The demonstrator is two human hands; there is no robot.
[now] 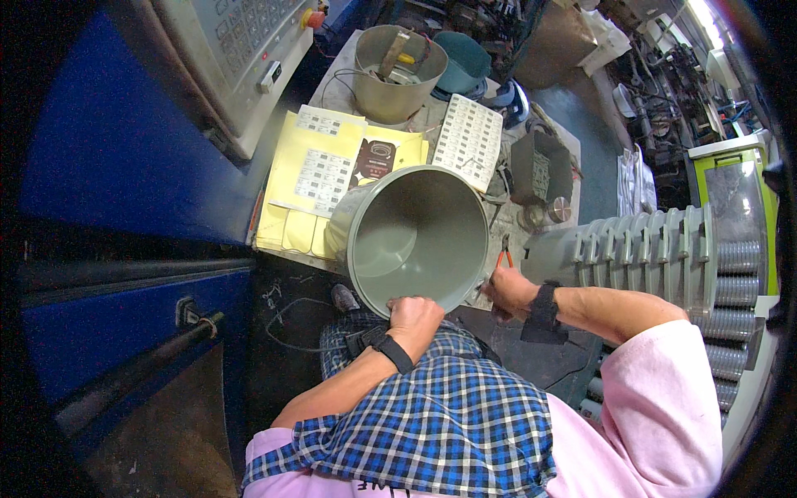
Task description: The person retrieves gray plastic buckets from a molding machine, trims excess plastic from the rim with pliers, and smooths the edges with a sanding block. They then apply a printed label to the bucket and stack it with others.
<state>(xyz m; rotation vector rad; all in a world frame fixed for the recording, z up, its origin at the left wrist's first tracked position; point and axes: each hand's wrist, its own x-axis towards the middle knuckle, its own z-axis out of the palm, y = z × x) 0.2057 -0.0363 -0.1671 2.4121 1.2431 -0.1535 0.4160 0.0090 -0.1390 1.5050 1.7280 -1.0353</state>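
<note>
Bucket, grey-green (452, 249), one: I logged it at the near edge of the worktable (517, 236), just before the person's body, its open mouth tilted toward the camera. Left hand (415, 320): curled, knuckles up, pinching the near rim. Right hand (510, 292): fingers bent, at the orange handles of a pair of pliers (505, 247), just beside the bucket; I could not tell whether it gripped them or only touched. Yellow sheets (282, 166): left of the bucket. Printed white sheet (468, 137): beyond it. Metal pot (390, 98), tools inside: at the far end, beside a teal container (462, 62). Nested bucket stack (639, 266): lying sideways, right.
</note>
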